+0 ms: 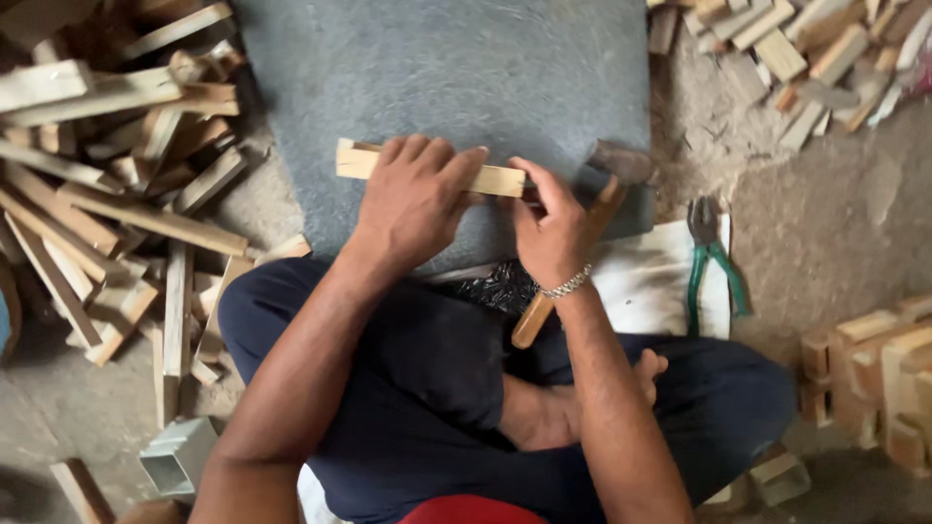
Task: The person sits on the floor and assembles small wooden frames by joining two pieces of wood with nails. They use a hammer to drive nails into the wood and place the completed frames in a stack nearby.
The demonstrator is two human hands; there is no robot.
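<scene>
I sit cross-legged on the floor over a grey stone slab (437, 68). My left hand (413, 199) presses down on a light wooden strip (354, 160) that lies across the slab. My right hand (549, 228) pinches the strip's right end, near a small thing I cannot make out. A hammer (621, 165) with a wooden handle lies under my right hand, its head at the slab's right edge. A pile of small dark nails (495, 286) sits just below my hands.
Heaps of wood offcuts (107, 194) lie at the left and more offcuts (796, 49) at the top right. Green-handled pliers (709, 252) rest on a white cloth (650, 281). Stacked wooden blocks (874, 378) stand at the right. A small grey box (180, 456) is at the lower left.
</scene>
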